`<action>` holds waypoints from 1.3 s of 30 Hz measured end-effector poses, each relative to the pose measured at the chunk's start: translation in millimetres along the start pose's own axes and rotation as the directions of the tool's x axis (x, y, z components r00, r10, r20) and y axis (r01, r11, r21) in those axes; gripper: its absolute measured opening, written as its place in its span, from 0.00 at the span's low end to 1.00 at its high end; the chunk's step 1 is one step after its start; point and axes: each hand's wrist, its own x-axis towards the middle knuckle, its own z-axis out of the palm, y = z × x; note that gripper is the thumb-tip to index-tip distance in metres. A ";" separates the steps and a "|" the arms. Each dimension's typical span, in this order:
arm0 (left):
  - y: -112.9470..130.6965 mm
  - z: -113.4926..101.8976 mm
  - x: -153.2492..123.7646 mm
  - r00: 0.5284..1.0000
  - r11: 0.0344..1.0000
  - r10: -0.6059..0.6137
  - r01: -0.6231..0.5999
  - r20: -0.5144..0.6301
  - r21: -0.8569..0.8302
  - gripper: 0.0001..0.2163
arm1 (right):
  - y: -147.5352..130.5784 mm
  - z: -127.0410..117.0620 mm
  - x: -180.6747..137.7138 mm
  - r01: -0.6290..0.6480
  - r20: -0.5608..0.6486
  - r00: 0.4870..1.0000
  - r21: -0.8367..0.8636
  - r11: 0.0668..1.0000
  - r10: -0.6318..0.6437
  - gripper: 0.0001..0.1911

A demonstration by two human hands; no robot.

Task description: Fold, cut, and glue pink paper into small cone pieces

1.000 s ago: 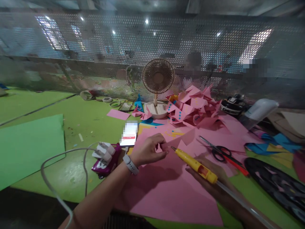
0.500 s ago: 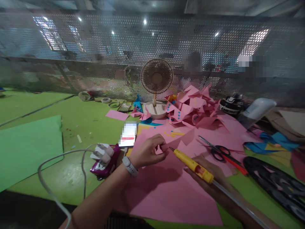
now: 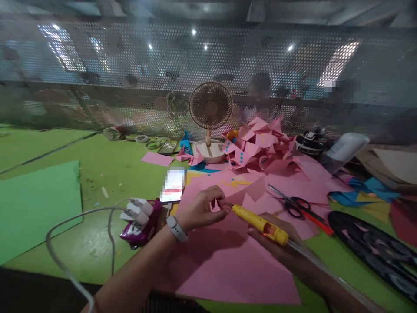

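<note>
Plainly yellow glue gun (image 3: 254, 218); dark nozzle (image 3: 230, 205); long translucent glue stick (image 3: 317, 263)

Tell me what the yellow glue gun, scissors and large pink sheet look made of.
Yellow glue gun: probably plastic, smooth with a slight sheen.
Scissors: likely metal blades, greyish sheen; black handles, perhaps plastic.
Large pink sheet: matte paper or thin card, flat and straight-edged.

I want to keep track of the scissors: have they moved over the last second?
No. Judged against the fan, the scissors lie where they did; both have slid slightly left in the picture together because the view shifted.
</note>
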 end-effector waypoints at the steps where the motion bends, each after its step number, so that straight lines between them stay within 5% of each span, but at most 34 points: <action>1: -0.6 0.3 -0.2 1.000 1.000 -0.013 0.013 0.008 -0.012 0.07 | 2.1 0.9 -0.4 -0.066 0.035 0.997 0.096 0.993 0.063 0.12; 4: -2.1 1.6 -0.2 0.998 0.997 -0.060 0.061 0.026 -0.045 0.09 | 11.4 4.8 -1.0 -0.266 0.129 0.964 0.471 0.841 0.233 0.13; 8: -4.9 3.4 0.1 0.990 0.985 -0.122 0.129 0.064 -0.116 0.12 | 19.6 3.4 2.1 -0.265 0.130 0.956 0.762 0.591 0.262 0.15; 10: -7.0 3.4 0.5 0.983 0.973 -0.159 0.172 0.094 -0.154 0.13 | 19.9 -3.0 6.0 -0.233 0.061 0.952 0.778 0.584 0.299 0.17; 13: -10.1 1.5 1.5 0.965 0.952 -0.220 0.244 0.145 -0.184 0.14 | 16.2 -19.9 13.0 -0.219 -0.107 0.927 0.622 0.752 0.358 0.18; 16: -12.5 -1.2 2.9 0.947 0.937 -0.266 0.298 0.178 -0.183 0.13 | 10.6 -43.3 16.5 -0.182 -0.232 0.936 0.322 0.929 0.264 0.17; 21: -17.2 -2.9 4.2 0.939 0.924 -0.272 0.316 0.209 -0.214 0.12 | 24.6 -84.3 -0.7 -0.172 -0.308 0.935 0.043 0.984 0.177 0.13; 23: -18.8 -3.3 5.2 0.932 0.915 -0.286 0.335 0.224 -0.224 0.13 | 44.2 -99.9 -17.6 -0.197 -0.357 0.925 -0.160 0.967 0.130 0.12; 28: -15.1 -6.0 11.1 0.910 0.887 -0.312 0.382 0.273 -0.260 0.14 | 103.3 -133.3 -74.6 -0.319 -0.432 0.900 -0.576 0.753 0.051 0.13; 33: -6.2 -8.1 15.6 0.881 0.855 -0.362 0.444 0.304 -0.269 0.16 | 140.3 -148.9 -109.6 -0.491 -0.446 0.863 -0.628 0.603 0.238 0.17; 39: -10.2 -9.8 13.2 0.867 0.803 -0.394 0.486 0.305 -0.344 0.13 | 156.1 -154.5 -106.7 -0.531 -0.379 0.847 -0.578 0.619 0.373 0.24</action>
